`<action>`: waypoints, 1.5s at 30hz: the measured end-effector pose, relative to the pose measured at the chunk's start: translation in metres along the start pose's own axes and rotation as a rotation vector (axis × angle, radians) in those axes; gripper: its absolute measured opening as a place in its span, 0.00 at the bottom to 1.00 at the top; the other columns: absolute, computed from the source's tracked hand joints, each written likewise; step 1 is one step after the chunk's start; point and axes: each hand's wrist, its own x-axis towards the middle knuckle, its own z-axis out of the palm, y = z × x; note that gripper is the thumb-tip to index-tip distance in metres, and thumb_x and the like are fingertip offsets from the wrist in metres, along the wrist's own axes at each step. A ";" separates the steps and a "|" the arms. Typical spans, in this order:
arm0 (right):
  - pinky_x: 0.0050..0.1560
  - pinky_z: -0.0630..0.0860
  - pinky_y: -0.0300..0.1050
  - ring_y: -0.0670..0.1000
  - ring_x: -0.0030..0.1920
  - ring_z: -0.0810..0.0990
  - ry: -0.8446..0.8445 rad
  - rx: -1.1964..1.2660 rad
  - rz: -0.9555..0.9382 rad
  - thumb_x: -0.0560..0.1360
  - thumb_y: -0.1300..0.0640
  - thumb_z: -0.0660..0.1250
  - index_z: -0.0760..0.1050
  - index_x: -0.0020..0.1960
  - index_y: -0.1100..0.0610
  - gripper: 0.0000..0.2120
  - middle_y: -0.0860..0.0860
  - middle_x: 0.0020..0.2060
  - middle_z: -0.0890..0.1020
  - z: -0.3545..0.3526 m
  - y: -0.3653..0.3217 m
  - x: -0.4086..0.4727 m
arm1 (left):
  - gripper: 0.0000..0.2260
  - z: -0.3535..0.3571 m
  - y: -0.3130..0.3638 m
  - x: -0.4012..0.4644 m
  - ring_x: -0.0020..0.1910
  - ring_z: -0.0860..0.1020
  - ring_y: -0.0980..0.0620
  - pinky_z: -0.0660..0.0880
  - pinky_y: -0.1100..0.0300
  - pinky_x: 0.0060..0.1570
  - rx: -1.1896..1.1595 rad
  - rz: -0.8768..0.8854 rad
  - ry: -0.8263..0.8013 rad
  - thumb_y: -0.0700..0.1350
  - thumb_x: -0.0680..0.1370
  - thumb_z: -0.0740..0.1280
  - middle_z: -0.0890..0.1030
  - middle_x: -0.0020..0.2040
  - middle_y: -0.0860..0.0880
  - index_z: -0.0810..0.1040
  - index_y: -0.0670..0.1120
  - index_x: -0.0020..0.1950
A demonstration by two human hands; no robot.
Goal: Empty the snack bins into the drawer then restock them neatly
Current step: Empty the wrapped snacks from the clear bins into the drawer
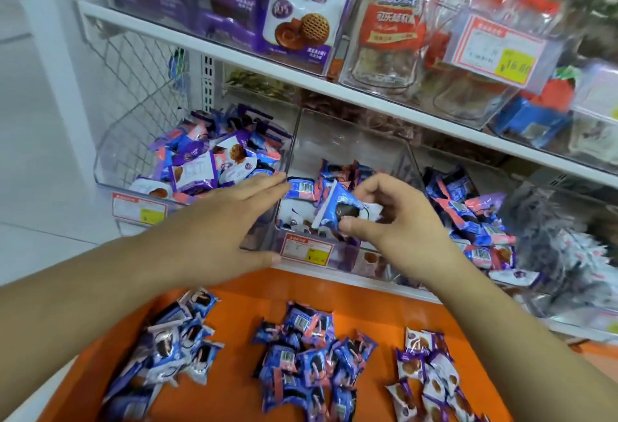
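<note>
My right hand pinches a blue and white snack packet over the front of the middle clear bin, which holds a few blue packets at its bottom. My left hand reaches flat toward the same bin, fingers straight, its fingertips next to a packet with a barcode. The left bin is heaped with purple and pink packets. The right bin also holds blue and pink packets. Below, the orange drawer carries three piles of packets.
An upper shelf carries clear bins of waffle snack bags and red-labelled packets with a price tag. A wire mesh panel closes the shelf's left end. Further grey packets lie blurred at the far right.
</note>
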 end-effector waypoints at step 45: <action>0.59 0.81 0.55 0.49 0.56 0.81 -0.848 -0.446 -0.001 0.71 0.71 0.77 0.79 0.66 0.41 0.33 0.44 0.54 0.83 0.037 0.037 0.126 | 0.43 0.022 -0.024 0.009 0.81 0.50 0.66 0.63 0.50 0.79 0.009 0.069 0.128 0.70 0.76 0.65 0.42 0.81 0.72 0.42 0.67 0.82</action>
